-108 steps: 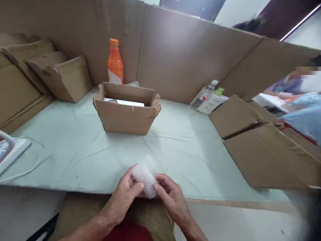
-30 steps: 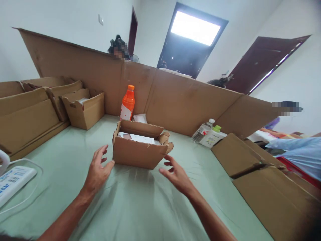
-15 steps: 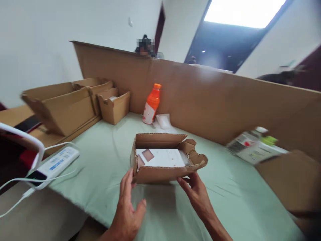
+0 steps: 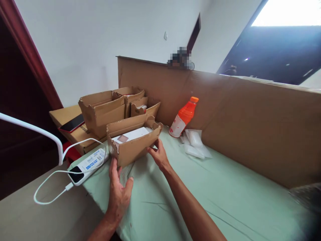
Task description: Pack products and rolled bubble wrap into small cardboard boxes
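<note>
An open brown cardboard box [image 4: 132, 149] with a white flat item [image 4: 130, 135] inside is tilted at the left end of the green-covered table [image 4: 225, 194]. My right hand [image 4: 157, 155] grips the box's lower right edge, fingers curled under it. My left hand [image 4: 117, 190] reaches up to the box's near left corner. Its fingers are stretched against the cardboard and its thumb is spread apart. The box sits close to a row of similar open cartons [image 4: 102, 110].
An orange bottle [image 4: 183, 117] leans at the tall cardboard wall [image 4: 250, 127], with bubble-wrap packets [image 4: 195, 144] beside it. A white power strip [image 4: 89, 162] with a cable lies at the table's left corner. A phone [image 4: 72, 123] rests on flat cardboard. A person's head shows behind the wall.
Both hands let go of a bubble-wrapped bundle, reached to the open box, took hold of it, and moved it left toward the row of cartons. My view swung left.
</note>
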### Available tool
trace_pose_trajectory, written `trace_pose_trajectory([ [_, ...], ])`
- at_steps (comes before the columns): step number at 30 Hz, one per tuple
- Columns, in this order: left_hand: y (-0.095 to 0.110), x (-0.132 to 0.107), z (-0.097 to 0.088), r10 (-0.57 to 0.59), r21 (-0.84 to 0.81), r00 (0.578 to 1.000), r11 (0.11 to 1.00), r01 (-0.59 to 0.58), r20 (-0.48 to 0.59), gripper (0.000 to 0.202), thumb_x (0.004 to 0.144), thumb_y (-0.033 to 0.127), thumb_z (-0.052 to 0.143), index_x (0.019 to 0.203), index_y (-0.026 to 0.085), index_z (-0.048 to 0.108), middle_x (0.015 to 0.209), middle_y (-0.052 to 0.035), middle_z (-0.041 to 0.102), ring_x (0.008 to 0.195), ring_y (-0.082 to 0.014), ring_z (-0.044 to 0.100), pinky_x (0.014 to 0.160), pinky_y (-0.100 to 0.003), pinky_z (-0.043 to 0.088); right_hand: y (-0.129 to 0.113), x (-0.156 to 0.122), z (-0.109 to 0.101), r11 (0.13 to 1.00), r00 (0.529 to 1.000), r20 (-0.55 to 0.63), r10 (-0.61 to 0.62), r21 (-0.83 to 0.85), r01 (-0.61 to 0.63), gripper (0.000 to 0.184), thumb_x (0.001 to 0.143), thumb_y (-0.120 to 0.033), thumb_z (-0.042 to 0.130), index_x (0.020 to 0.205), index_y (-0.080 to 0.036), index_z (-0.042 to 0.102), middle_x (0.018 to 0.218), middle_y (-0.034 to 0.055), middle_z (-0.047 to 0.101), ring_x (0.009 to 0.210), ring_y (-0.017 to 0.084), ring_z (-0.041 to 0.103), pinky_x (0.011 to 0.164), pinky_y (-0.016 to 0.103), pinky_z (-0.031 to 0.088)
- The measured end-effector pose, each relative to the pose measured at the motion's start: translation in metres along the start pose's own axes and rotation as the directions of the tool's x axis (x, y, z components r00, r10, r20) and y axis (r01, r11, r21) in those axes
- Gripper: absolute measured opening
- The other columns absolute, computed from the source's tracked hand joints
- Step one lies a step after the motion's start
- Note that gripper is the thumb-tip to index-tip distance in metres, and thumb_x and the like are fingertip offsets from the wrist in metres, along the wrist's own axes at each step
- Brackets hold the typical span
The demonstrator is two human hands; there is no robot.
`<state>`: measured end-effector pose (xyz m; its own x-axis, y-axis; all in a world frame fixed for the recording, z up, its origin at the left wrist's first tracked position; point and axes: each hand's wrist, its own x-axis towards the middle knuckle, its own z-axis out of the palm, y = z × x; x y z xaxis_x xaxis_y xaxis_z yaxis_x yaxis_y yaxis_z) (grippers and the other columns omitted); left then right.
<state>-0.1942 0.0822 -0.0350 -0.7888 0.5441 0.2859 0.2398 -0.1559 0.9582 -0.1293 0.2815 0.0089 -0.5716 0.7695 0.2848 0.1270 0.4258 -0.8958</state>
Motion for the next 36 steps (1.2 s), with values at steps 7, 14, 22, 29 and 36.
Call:
trace_pose_trajectory([
  [7, -0.009, 0.036, 0.003, 0.031, 0.064, 0.998, 0.998, -0.027, -0.063, 0.079, 0.091, 0.024, 0.056, 0.158, 0.023, 0.015, 0.167, -0.0136, 0.016, 0.154, -0.0289, 0.02, 0.124, -0.049, 0.026, 0.02, 0.043, 0.074, 0.984, 0.997, 0.069, -0.031, -0.171, 0.042, 0.076, 0.079, -0.028, 0.06, 0.15, -0.017, 0.033, 0.153, 0.0172, 0.042, 0.142, 0.031, 0.039, 0.114, 0.048, 0.04],
  [14, -0.02, 0.077, 0.005, 0.043, 0.145, 0.991, 0.989, -0.024, -0.13, 0.079, 0.083, 0.022, 0.06, 0.154, 0.017, 0.027, 0.164, -0.0172, 0.026, 0.152, -0.0313, 0.026, 0.124, -0.051, 0.025, 0.04, 0.026, 0.103, 0.922, 0.976, 0.204, -0.071, -0.361, 0.142, 0.074, 0.077, -0.02, 0.058, 0.148, -0.011, 0.042, 0.155, 0.0173, 0.044, 0.144, 0.03, 0.039, 0.121, 0.048, 0.03],
  [22, -0.008, 0.073, 0.006, 0.051, 0.273, 0.994, 0.962, -0.023, -0.096, 0.07, 0.08, 0.019, 0.058, 0.146, 0.008, 0.039, 0.151, -0.0251, 0.043, 0.144, -0.036, 0.04, 0.119, -0.056, 0.034, 0.024, 0.02, 0.105, 0.797, 0.944, 0.32, -0.079, -0.548, 0.253, 0.069, 0.085, -0.024, 0.058, 0.15, -0.007, 0.042, 0.152, 0.0185, 0.048, 0.142, 0.03, 0.042, 0.117, 0.044, 0.033],
  [29, 0.095, 0.013, -0.074, 0.633, 0.381, 0.773, 0.702, -0.602, 0.055, 0.034, 0.085, 0.007, 0.058, 0.113, 0.023, 0.067, 0.116, -0.0065, 0.069, 0.108, -0.0218, 0.068, 0.097, -0.04, 0.056, 0.011, -0.002, 0.098, 0.673, 0.911, 0.4, -0.101, -0.647, 0.358, 0.047, 0.1, -0.031, 0.045, 0.142, -0.013, 0.053, 0.152, 0.0154, 0.049, 0.144, 0.03, 0.037, 0.117, 0.045, 0.027],
  [36, 0.145, 0.054, -0.17, 0.694, 0.508, 0.395, 0.715, -0.481, -0.602, 0.007, 0.076, 0.021, 0.066, 0.077, 0.025, 0.072, 0.081, 0.0, 0.07, 0.083, -0.0252, 0.07, 0.088, -0.05, 0.056, 0.005, -0.008, 0.093, 0.629, 0.914, 0.391, -0.108, -0.685, 0.367, 0.044, 0.101, -0.033, 0.045, 0.14, -0.018, 0.055, 0.151, 0.0123, 0.05, 0.143, 0.028, 0.038, 0.115, 0.043, 0.028],
])
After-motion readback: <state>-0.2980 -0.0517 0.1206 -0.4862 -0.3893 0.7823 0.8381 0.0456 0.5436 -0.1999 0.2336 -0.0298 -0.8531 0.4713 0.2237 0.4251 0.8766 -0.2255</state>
